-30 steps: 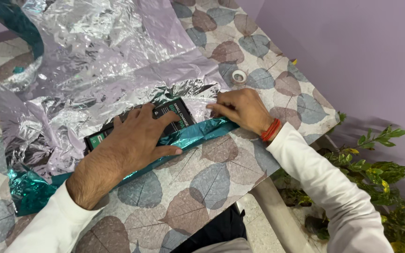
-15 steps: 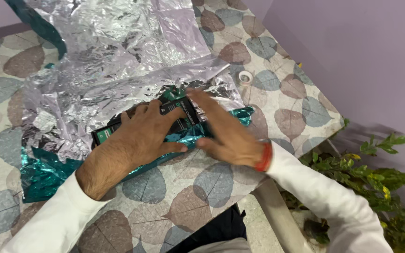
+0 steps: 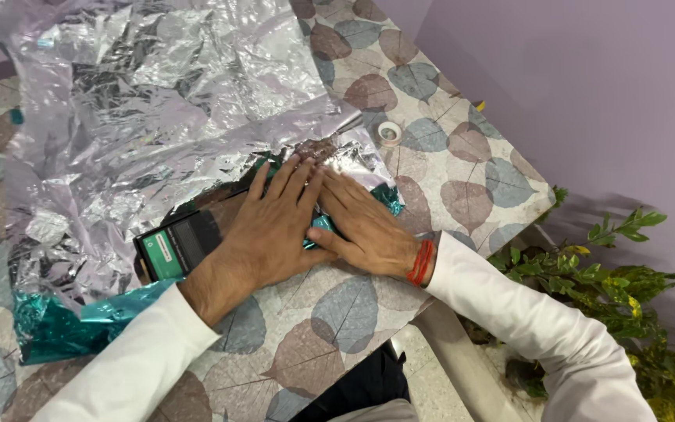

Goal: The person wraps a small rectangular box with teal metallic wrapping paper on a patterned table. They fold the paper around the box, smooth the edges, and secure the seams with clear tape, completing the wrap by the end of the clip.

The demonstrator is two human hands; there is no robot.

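Hands lie flat and side by side on a dark rectangular box (image 3: pixel 185 244) that rests on a sheet of metallic wrapping foil (image 3: pixel 158 101) (silver on the upward face, teal where its edge turns over). Left hand (image 3: pixel 275 227) is spread palm-down, fingers fanned and pointing away from the person, covering the middle and far end of the box; only the near end, with its green label panel, shows beyond the wrist. Right hand (image 3: pixel 365 227) presses down just beside it, fingers straight and touching the left hand's fingers, pinning a fold of teal foil at the box's right end. Neither hand pinches anything; both are open and pushing flat. A red thread band (image 3: pixel 422 263) circles the right wrist, and both arms wear white sleeves. The foil spreads crumpled across a table (image 3: pixel 447 172) covered in a leaf-patterned cloth. A small roll of tape (image 3: pixel 389 133) sits on the cloth beyond the right hand, apart from the foil. Green leafy plants (image 3: pixel 611 281) stand beside the table against a lilac wall.
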